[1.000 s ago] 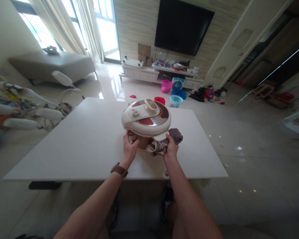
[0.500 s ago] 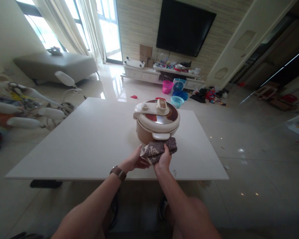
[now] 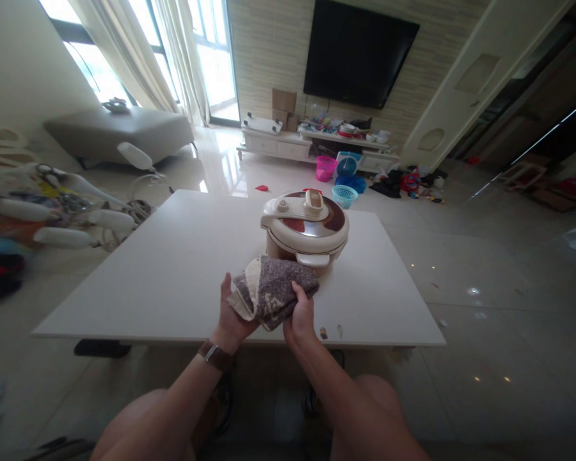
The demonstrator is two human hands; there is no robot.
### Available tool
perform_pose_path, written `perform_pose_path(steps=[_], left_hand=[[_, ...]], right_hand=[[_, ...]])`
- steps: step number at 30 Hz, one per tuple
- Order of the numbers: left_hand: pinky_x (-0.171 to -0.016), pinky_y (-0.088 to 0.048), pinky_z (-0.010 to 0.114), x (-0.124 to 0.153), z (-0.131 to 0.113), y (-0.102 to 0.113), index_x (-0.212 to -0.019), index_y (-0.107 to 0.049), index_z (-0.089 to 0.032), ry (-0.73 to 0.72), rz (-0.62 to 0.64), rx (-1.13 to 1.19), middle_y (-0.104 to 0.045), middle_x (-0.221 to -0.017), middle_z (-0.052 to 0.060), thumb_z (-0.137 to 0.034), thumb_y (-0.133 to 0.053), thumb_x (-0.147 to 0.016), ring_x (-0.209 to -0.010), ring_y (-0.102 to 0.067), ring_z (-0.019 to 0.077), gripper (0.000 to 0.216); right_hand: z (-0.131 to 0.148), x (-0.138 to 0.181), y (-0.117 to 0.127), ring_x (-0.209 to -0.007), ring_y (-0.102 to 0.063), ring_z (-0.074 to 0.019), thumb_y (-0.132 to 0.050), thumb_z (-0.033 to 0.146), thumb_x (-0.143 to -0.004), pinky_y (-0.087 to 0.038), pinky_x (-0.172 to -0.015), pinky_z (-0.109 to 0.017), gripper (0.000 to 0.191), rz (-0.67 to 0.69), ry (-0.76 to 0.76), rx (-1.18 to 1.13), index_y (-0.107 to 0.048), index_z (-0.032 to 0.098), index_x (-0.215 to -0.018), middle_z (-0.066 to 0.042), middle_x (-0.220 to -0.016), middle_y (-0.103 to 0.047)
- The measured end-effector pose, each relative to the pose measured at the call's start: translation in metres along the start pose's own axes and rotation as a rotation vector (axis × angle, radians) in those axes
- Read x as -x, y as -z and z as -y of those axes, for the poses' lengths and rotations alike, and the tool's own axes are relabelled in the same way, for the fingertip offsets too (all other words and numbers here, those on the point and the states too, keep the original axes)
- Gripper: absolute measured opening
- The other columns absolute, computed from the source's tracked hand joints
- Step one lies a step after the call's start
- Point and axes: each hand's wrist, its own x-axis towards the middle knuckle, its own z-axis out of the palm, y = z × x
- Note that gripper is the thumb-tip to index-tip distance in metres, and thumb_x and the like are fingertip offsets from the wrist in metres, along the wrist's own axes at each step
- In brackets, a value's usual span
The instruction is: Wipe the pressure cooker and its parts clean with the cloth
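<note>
Between my hands is a folded brown-grey towel (image 3: 283,285) with beige edging and a beige pattern. My right hand (image 3: 301,317) grips its right side, thumb on top and fingers underneath. Along the left edge, my left hand (image 3: 233,320) holds the towel from below; its thumb points up and its other fingers are mostly hidden. Just beyond the towel, a cream electric pressure cooker (image 3: 304,230) with its lid on stands on the white table (image 3: 173,269). The towel covers part of the cooker's lower front.
Two small items, a dark-and-yellow one (image 3: 323,333) and a pale one (image 3: 340,330), lie near the table's front edge. Past the table are a light-blue basket (image 3: 344,196), a pink bin (image 3: 325,168) and a cluttered TV cabinet (image 3: 290,149). Exercise equipment (image 3: 110,221) stands at the left.
The towel has come back from the cooker's base, towards me and leftward, and shows a broader face. My left hand has moved left, its thumb now raised. The view has shifted slightly.
</note>
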Motion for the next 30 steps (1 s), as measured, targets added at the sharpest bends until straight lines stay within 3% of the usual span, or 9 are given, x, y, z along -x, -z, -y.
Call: perform_pose_path(steps=[5, 9, 15, 18, 20, 22, 24, 27, 30], left_hand=[[-0.088, -0.068, 0.057, -0.01, -0.012, 0.007, -0.109, -0.079, -0.019, -0.024, -0.082, -0.072, -0.084, -0.095, 0.015, -0.035, -0.077, -0.077, -0.103, -0.08, 0.04, 0.035], [-0.09, -0.068, 0.055, -0.027, -0.029, 0.008, -0.109, -0.079, -0.017, -0.16, -0.121, -0.029, -0.084, -0.097, 0.015, -0.032, -0.074, -0.08, -0.106, -0.08, 0.038, 0.033], [-0.108, -0.061, 0.05, -0.065, -0.049, -0.002, -0.117, -0.077, -0.021, -0.575, -0.273, 0.015, -0.082, -0.118, 0.009, -0.035, -0.068, -0.089, -0.125, -0.073, 0.0302, 0.032], [-0.119, -0.053, 0.049, -0.083, -0.039, -0.021, -0.122, -0.076, -0.022, -0.943, -0.343, -0.25, -0.08, -0.126, 0.008, -0.036, -0.076, -0.086, -0.132, -0.069, 0.0292, 0.039], [-0.123, -0.049, 0.051, -0.088, -0.029, -0.038, -0.123, -0.078, -0.022, -1.109, -0.205, -0.621, -0.077, -0.134, 0.011, -0.036, -0.078, -0.086, -0.138, -0.065, 0.0319, 0.039], [-0.129, -0.04, 0.055, -0.086, -0.017, -0.055, -0.128, -0.078, -0.023, -1.177, 0.021, -1.033, -0.069, -0.15, 0.013, -0.033, -0.076, -0.088, -0.152, -0.053, 0.0355, 0.041], [-0.134, -0.027, 0.063, -0.083, -0.007, -0.069, -0.14, -0.073, -0.025, -1.201, 0.116, -1.312, -0.054, -0.166, 0.013, -0.03, -0.079, -0.086, -0.164, -0.034, 0.0399, 0.054], [-0.135, -0.021, 0.066, -0.084, -0.001, -0.076, -0.16, -0.057, -0.026, -1.207, 0.053, -1.443, -0.028, -0.181, 0.014, -0.029, -0.084, -0.082, -0.167, -0.022, 0.0436, 0.082], [-0.135, -0.024, 0.062, -0.097, -0.005, -0.068, -0.17, -0.041, -0.023, -1.208, -0.038, -1.407, -0.017, -0.184, 0.018, -0.031, -0.085, -0.082, -0.167, -0.024, 0.0423, 0.099]], right_hand=[[0.006, -0.006, -0.004, -0.103, -0.075, -0.022, -0.087, 0.034, -0.064, -0.061, -0.09, -0.032, 0.043, 0.121, 0.066, 0.199, -0.074, 0.019, -0.102, -0.005, -0.109, -0.084], [0.017, -0.02, 0.001, -0.082, -0.07, -0.0147, -0.081, 0.045, -0.072, -0.051, -0.066, -0.023, 0.038, 0.023, 0.073, 0.25, -0.07, 0.022, -0.1, -0.001, -0.101, -0.08], [0.047, -0.058, 0.007, -0.078, -0.071, -0.0146, -0.08, 0.048, -0.075, -0.048, -0.063, -0.023, 0.036, -0.037, 0.159, 0.137, -0.069, 0.021, -0.096, 0.001, -0.089, -0.076], [0.055, -0.07, 0.005, -0.073, -0.068, -0.0142, -0.083, 0.049, -0.072, -0.047, -0.061, -0.023, 0.037, -0.002, 0.195, 0.126, -0.068, 0.022, -0.091, 0.003, -0.08, -0.073], [0.057, -0.073, 0.004, -0.071, -0.066, -0.0132, -0.084, 0.05, -0.07, -0.046, -0.061, -0.023, 0.038, 0.0, 0.223, 0.154, -0.066, 0.022, -0.088, 0.004, -0.077, -0.071], [0.057, -0.074, 0.005, -0.072, -0.065, -0.0127, -0.084, 0.052, -0.07, -0.045, -0.062, -0.023, 0.039, 0.0, 0.242, 0.199, -0.064, 0.023, -0.086, 0.005, -0.077, -0.071], [0.057, -0.073, 0.006, -0.072, -0.065, -0.0126, -0.083, 0.053, -0.069, -0.044, -0.063, -0.023, 0.041, 0.006, 0.253, 0.236, -0.063, 0.022, -0.087, 0.004, -0.079, -0.071], [0.058, -0.07, 0.008, -0.073, -0.064, -0.0124, -0.083, 0.056, -0.068, -0.042, -0.064, -0.023, 0.043, 0.027, 0.26, 0.257, -0.061, 0.022, -0.084, 0.005, -0.077, -0.07], [0.059, -0.068, 0.008, -0.074, -0.064, -0.0124, -0.083, 0.058, -0.068, -0.042, -0.065, -0.024, 0.045, 0.043, 0.249, 0.264, -0.058, 0.022, -0.081, 0.005, -0.075, -0.068]])
